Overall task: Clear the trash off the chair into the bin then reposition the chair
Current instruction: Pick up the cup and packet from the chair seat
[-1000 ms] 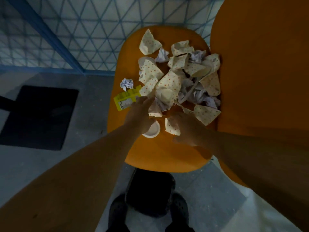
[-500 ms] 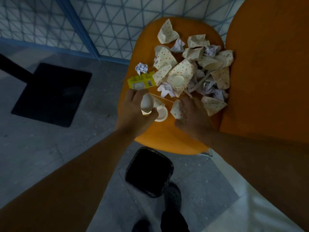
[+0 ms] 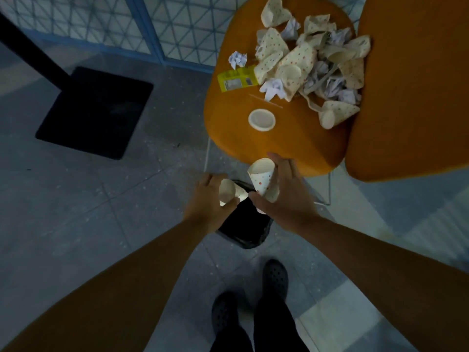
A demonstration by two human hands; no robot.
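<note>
Left hand point(image 3: 206, 199): grips a crumpled paper cup point(image 3: 229, 192) above the bin point(image 3: 245, 224).
Right hand point(image 3: 284, 196): holds a dotted paper cup point(image 3: 262, 177), fingers loosely curled.
Chair seat point(image 3: 253, 146): paper trash pile point(image 3: 307, 64), yellow wrapper point(image 3: 236, 81), white lid point(image 3: 262, 119).

Bare forearms, black trousers point(image 3: 274, 334), black perforated clogs point(image 3: 275, 278)

A grey speckled tile floor point(image 3: 83, 199) is lying under dim light, a flat black square stand base point(image 3: 95, 111) sitting before a blue-framed lattice-patterned wall panel point(image 3: 76, 24).

left hand point(image 3: 206, 199) curled, right hand point(image 3: 284, 196) fingers spread, arms outstretched
</note>
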